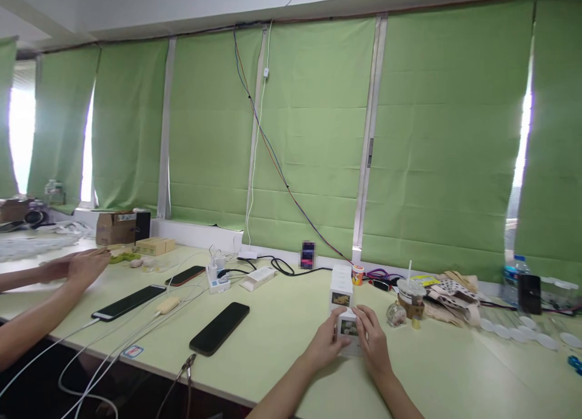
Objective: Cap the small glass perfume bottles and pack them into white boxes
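My left hand (325,341) and my right hand (373,341) close on a small white box (349,328) from its two sides. A dark picture panel shows on the front of this box, and my fingers lie along its top and sides. Right behind it stands a row of similar white boxes (341,285), the nearest with a yellowish picture on its front. Whether the held box touches that row, I cannot tell.
A co-worker's hands (86,264) work at the left. Phones (220,328) and white cables (122,340) lie left of me, beside a power strip (218,279). At the right are a drink cup (411,291), a glass jar (396,314), cloth (454,298) and round white discs (518,334).
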Available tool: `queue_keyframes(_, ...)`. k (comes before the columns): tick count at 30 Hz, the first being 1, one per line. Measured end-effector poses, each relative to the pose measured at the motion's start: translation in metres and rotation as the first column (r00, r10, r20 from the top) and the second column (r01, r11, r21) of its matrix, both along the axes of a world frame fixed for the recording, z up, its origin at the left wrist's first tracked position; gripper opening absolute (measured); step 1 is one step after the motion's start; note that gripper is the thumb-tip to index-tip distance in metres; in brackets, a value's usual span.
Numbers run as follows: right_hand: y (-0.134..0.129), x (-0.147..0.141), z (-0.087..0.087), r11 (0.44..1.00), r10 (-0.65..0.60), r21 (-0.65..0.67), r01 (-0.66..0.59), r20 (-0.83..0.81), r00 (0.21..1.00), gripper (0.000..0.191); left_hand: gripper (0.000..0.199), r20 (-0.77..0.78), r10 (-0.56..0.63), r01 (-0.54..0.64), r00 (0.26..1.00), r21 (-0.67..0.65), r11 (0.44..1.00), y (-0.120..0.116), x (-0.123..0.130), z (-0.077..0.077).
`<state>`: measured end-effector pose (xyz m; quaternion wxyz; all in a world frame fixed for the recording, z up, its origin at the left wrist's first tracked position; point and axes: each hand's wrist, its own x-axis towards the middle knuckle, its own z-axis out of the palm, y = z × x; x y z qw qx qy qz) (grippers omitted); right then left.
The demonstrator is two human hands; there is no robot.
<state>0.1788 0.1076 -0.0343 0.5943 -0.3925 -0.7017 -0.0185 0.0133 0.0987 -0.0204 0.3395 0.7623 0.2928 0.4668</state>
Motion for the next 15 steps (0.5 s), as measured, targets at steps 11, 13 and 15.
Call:
queue_keyframes(11,0.008,-0.003,-0.007,0.919,0.236,-0.225,-0.322,-0.338,0.911,0.053,0.063,0.376,0.034,0.097,0.926,-0.323,0.942,0.015,-0.001,-0.007)
queue_keyframes(13,0.006,-0.003,-0.007,0.845,0.309,-0.308,-0.437,-0.386,0.869,0.056,0.068,0.457,0.065,0.128,0.887,-0.379,0.917,0.016,-0.002,-0.005)
queue_keyframes(15,0.003,-0.006,-0.007,0.733,0.354,-0.424,-0.533,-0.431,0.830,0.060,0.069,0.499,0.110,0.116,0.859,-0.400,0.909,0.017,-0.003,-0.003)
